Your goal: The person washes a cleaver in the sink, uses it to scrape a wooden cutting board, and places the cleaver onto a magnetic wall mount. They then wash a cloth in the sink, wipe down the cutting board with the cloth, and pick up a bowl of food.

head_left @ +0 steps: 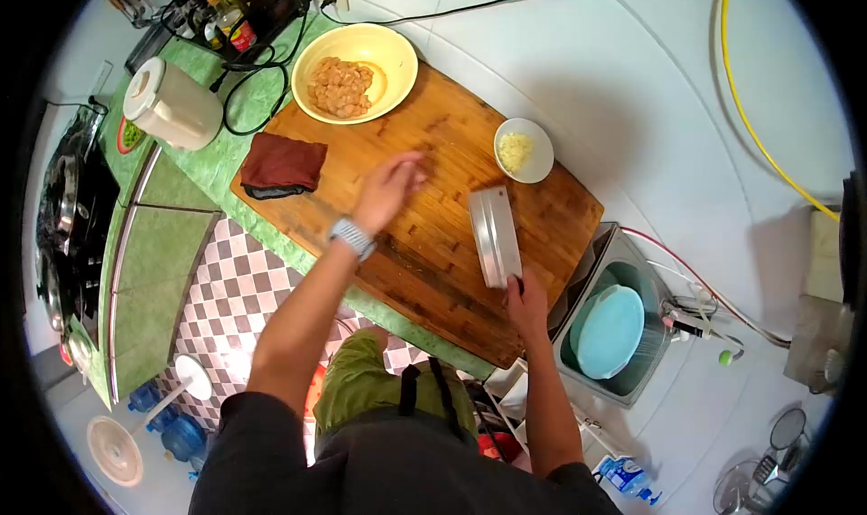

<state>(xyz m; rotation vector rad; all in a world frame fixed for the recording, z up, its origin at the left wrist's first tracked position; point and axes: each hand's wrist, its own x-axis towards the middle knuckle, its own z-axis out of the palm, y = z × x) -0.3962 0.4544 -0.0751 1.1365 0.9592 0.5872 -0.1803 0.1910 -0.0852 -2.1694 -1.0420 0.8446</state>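
Cleaver, grasped by handle in right hand; left hand blurred, seemingly empty, loose, above board; yellow bowl, white bowl at far edge, likely sparing workspace.

It's bright in here, the light fairly even across the cutting board. Soft shadows smudge the white wall at upper right; glare bleaches a patch of checkered floor at lower left. The left hand looks blurred, and lines bow toward the blackened corners.
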